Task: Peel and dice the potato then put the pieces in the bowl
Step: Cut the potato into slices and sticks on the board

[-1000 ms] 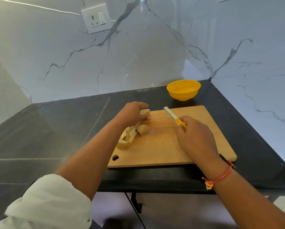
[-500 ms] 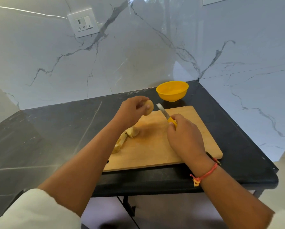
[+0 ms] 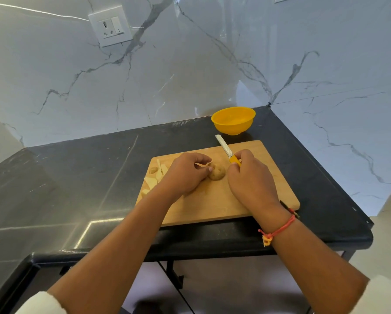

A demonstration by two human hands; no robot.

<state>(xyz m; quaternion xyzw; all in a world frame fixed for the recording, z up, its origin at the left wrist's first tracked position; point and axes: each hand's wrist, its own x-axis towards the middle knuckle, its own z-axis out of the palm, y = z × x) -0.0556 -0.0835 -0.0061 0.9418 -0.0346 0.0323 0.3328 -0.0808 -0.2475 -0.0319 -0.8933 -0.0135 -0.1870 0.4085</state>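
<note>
Pinching potato piece [image 3: 217, 172], left hand [image 3: 185, 175] grip narrow, right hand [image 3: 250, 179] grip clasping knife [image 3: 225, 150]

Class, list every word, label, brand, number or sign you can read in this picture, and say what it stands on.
No readable text anywhere.
On the switch plate on the wall: any marking is too small to read.
On the knife, yellow bowl and chopping board: no lettering visible.

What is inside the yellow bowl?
The yellow bowl shows only its bare inner wall; no pieces are seen in it. The potato pieces lie on the cutting board. The near rim hides part of the bottom.
</note>
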